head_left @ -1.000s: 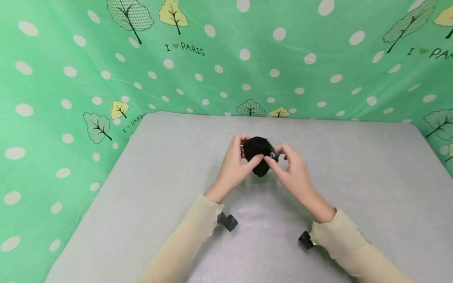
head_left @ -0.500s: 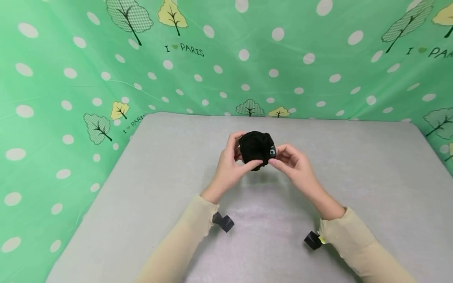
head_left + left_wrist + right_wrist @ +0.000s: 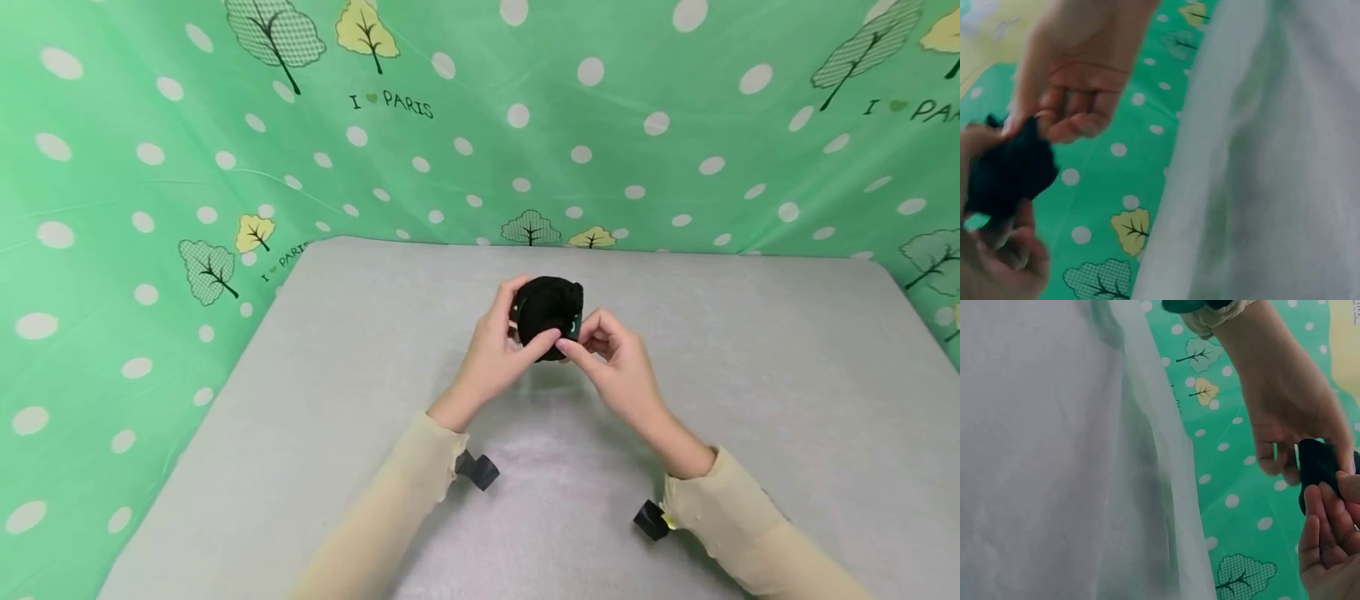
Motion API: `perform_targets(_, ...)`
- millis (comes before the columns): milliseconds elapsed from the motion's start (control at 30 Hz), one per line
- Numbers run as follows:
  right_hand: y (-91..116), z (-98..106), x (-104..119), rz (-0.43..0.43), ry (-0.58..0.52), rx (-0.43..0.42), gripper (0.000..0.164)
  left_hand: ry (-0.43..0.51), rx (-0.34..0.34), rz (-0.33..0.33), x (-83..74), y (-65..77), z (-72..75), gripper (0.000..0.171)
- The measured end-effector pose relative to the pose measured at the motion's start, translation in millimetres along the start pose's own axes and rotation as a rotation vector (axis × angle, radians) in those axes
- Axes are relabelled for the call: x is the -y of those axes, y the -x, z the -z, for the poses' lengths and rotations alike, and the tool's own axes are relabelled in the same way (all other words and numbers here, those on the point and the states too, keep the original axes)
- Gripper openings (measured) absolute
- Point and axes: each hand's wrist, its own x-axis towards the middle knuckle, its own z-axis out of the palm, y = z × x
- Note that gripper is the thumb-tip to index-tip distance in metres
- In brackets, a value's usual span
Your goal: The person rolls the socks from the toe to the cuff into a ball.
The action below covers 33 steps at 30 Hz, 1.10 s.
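Note:
A rounded bundle of black cloth (image 3: 549,304), with a small pale mark on its right side, is held up above the grey table (image 3: 360,350). My left hand (image 3: 495,354) grips its left side, thumb across the near face and fingers behind. With thumb and fingertips, my right hand (image 3: 621,360) pinches the lower right edge by that mark. In the left wrist view the dark cloth (image 3: 1013,172) lies between both hands, somewhat blurred. The right wrist view shows the cloth (image 3: 1319,465) partly covered by fingers. Its exact kind cannot be made out.
A green sheet (image 3: 465,100) with white dots and printed trees hangs behind and to the left of the table. Black wrist cameras, one on the left (image 3: 483,472) and one on the right (image 3: 651,520), stick out from the sleeves.
The bundle has turned and become rounder, with its pale mark facing different ways. My right hand shifted outward from the left thumb, then came back in close to it.

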Motion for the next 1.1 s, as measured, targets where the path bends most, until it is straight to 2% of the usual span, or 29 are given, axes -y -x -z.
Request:
perform_targets(100,-2,3,-1,-0.018,0.001,0.010,0.015,0.146,0.069,0.070,-0.8,0.1,3.8,0.059)
perform_targets(167,-3,5,-1,-0.033,0.000,0.007,0.014,0.211,0.092,0.095,-1.7,0.4,5.3,0.057)
perform_targets(300,-6,10,0,-0.022,0.044,-0.027,0.010,0.236,0.109,0.089,-3.9,1.1,6.2,0.056)
perform_targets(433,-7,11,0,0.087,0.134,-0.033,0.008,0.146,0.082,0.084,-5.8,1.5,5.7,0.055)
perform_targets(600,-3,9,-2,0.269,0.194,0.020,0.013,-0.085,0.007,0.077,-6.9,-1.6,4.6,0.050)
perform_targets(700,0,10,-3,0.316,0.214,0.064,0.016,-0.189,-0.002,0.070,-8.4,-2.3,4.0,0.050)
perform_targets(800,1,14,-4,0.245,0.228,0.061,0.013,-0.224,0.054,0.060,-11.5,-1.6,3.5,0.054)
perform_targets(900,1,19,-4,0.119,0.243,0.029,0.008,-0.161,0.139,0.061,-15.4,-0.5,3.8,0.058)
perform_targets(967,-1,22,-4,0.060,0.244,0.029,0.006,-0.115,0.171,0.074,-16.7,0.0,4.2,0.059)
perform_targets(1033,-2,24,-3,0.045,0.257,0.041,0.006,-0.071,0.178,0.087,-17.2,0.3,4.0,0.055)
perform_targets(1100,-3,24,-3,0.075,0.285,0.049,0.005,-0.049,0.161,0.098,-17.2,0.6,2.8,0.051)
